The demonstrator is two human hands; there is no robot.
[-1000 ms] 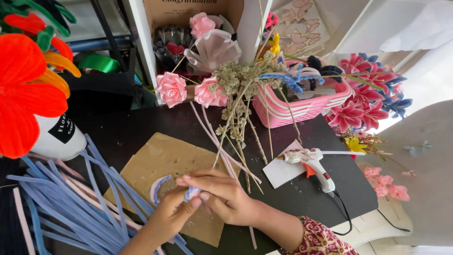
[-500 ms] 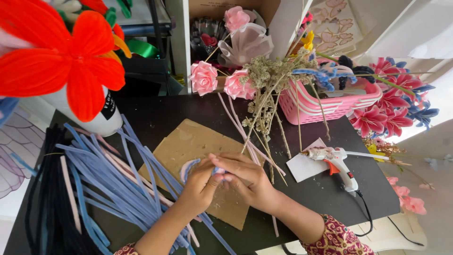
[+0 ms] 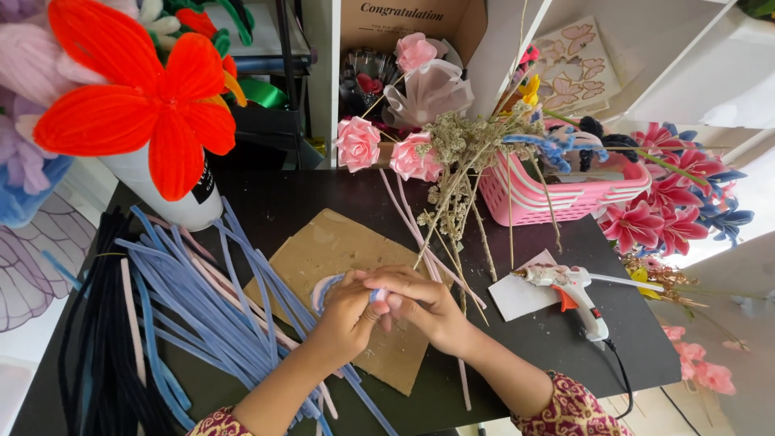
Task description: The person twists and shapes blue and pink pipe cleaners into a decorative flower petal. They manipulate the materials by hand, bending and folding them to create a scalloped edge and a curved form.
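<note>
A small blue pipe-cleaner coil (image 3: pixel 329 287), mostly hidden, is pinched by both the left hand (image 3: pixel 345 313) and right hand (image 3: pixel 421 303); pipe-cleaner flowers are held in the pink basket (image 3: pixel 557 198) near the surface's far edge.

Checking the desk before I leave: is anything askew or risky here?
The glue gun lies on its side on a white paper, not propped up. Blue pipe cleaners sprawl loose past the table's front edge.

A brown cardboard box (image 3: pixel 412 20) with dark lettering on its front is seen on the white shelf (image 3: pixel 323 89) behind the table's (image 3: pixel 517 379) far edge. A black label with pale print (image 3: pixel 203 179) is borne by the white vase (image 3: pixel 173 198) set near the table's far left corner.
</note>
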